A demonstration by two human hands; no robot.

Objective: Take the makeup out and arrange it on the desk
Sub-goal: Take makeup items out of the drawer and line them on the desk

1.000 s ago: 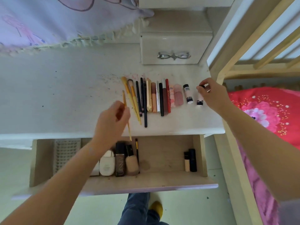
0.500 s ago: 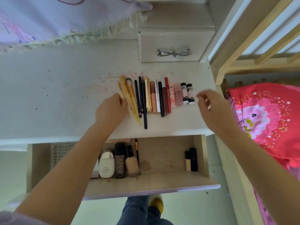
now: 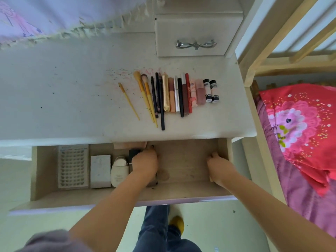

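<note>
In the drawer (image 3: pixel 45 170), our left hand (image 3: pixel 144 163) covers upright bottles; right hand (image 3: pixel 218 167) nearer its right wall; grips hidden.

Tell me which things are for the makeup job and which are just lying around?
For the job: makeup row on the desk; drawer with white bottle, white box, lash tray; left hand, right hand.

Just lying around: small drawer, pink bedding, purple cloth.
</note>
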